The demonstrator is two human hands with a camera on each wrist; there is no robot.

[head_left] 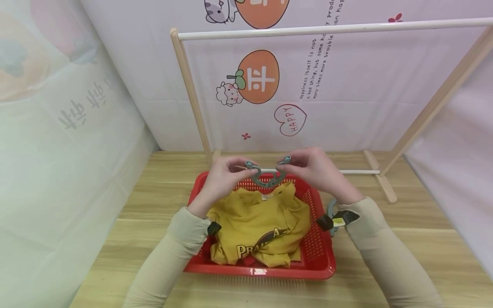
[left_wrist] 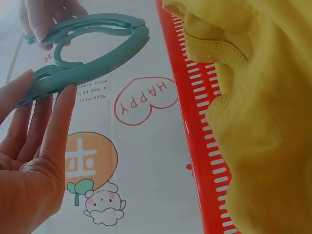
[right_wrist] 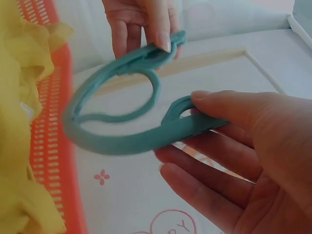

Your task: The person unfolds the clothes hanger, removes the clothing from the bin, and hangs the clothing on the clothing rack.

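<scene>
A teal folding clothes hanger (head_left: 265,185) is held up over the far side of the red basket, its two arms bent towards each other. My left hand (head_left: 227,173) pinches the end of one arm between thumb and fingers. The other arm's end is gripped the same way by my right hand (head_left: 317,171). In the right wrist view the hanger (right_wrist: 117,145) shows its curved hook piece between the arms. Below the hands, a yellow shirt (head_left: 262,214) with dark lettering lies crumpled in the basket (head_left: 215,268), collar towards the far side.
Behind the basket stands a clothes rack with wooden legs (head_left: 192,96) and a white top rod (head_left: 327,30). Another teal piece (head_left: 332,207) lies right of the basket, partly hidden by my right wrist. Printed cloth (head_left: 185,124) covers the back and sides of the wooden table (head_left: 131,226).
</scene>
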